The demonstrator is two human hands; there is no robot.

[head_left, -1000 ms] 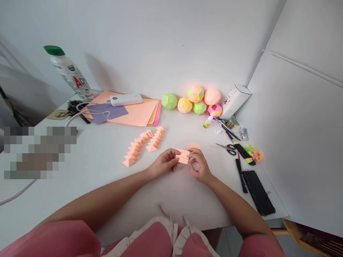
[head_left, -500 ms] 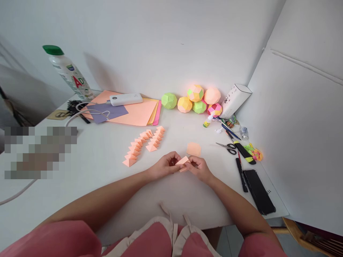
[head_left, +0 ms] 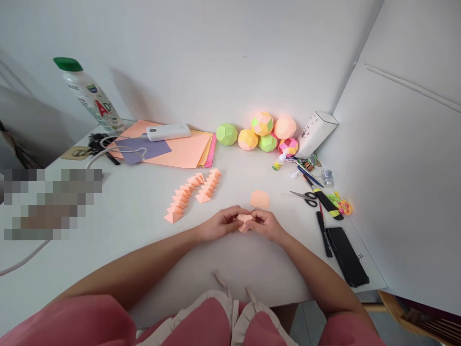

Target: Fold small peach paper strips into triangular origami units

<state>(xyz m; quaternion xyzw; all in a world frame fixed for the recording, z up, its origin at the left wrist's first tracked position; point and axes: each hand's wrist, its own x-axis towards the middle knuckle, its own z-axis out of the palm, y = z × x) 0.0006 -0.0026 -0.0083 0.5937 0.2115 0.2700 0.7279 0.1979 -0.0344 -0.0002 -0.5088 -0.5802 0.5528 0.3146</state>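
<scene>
My left hand (head_left: 220,223) and my right hand (head_left: 267,224) meet over the white table (head_left: 126,211), both pinched on one small folded peach paper piece (head_left: 244,221) held between their fingertips just above the tabletop. A flat peach paper square (head_left: 260,199) lies just beyond my right hand. Two rows of several folded peach units (head_left: 192,193) stand to the upper left of my left hand.
Coloured paper sheets (head_left: 180,151) with a white power bank (head_left: 168,132) lie at the back. Several paper balls (head_left: 262,134) sit by the wall. Scissors (head_left: 306,198), pens, a glue bottle (head_left: 278,163) and a black phone (head_left: 347,257) crowd the right side. A green-capped bottle (head_left: 90,98) stands far left.
The peach piece has been folded smaller and drawn in between both hands' fingertips, which have closed together over it. The flat peach square beyond them has come into full view.
</scene>
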